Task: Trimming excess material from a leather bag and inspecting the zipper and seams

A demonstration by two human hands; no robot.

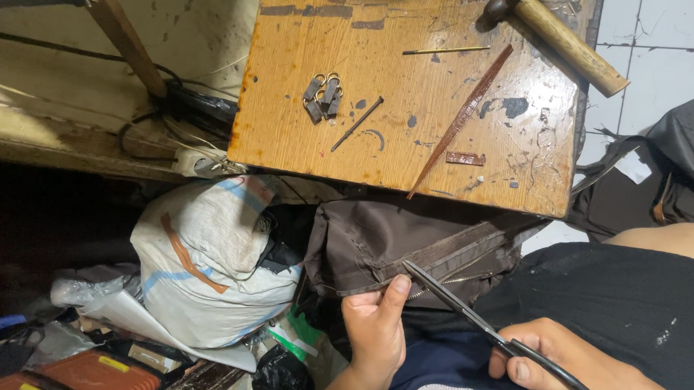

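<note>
Far left, clutter is lying on the floor: an orange case [93,373], crumpled paper, and a white woven sack [203,267] with orange and blue stripes. Above it, a black cable [143,124] is looping beside a dirty ledge.

The wooden counter [287,138] is sitting at top centre, scuffed and stained. A small cluster of metal zipper pulls [323,97] is resting on it, with a dark nail [357,124] just beside them to the right. A thin yellow stick [445,49] is lying higher up. A long brown zipper strip [461,120] is running diagonally across the counter, a short brown scrap [465,158] near its lower half. A hammer [564,39] with a wooden handle is overhanging the counter's top right corner.

Below the counter edge, a brown fabric bag [368,243] with a zipper seam is lying across the person's lap. The left hand [376,329] is pinching the bag's seam edge, thumb pressed on top. The black scissors [467,313] are pointing up-left, tip touching the seam just beside the left thumb. The right hand [569,368] is gripping the scissor handles, fingers curled through the loops; blades look nearly closed.

Far right, black cloth [693,132] is lying on the white tile floor.
</note>
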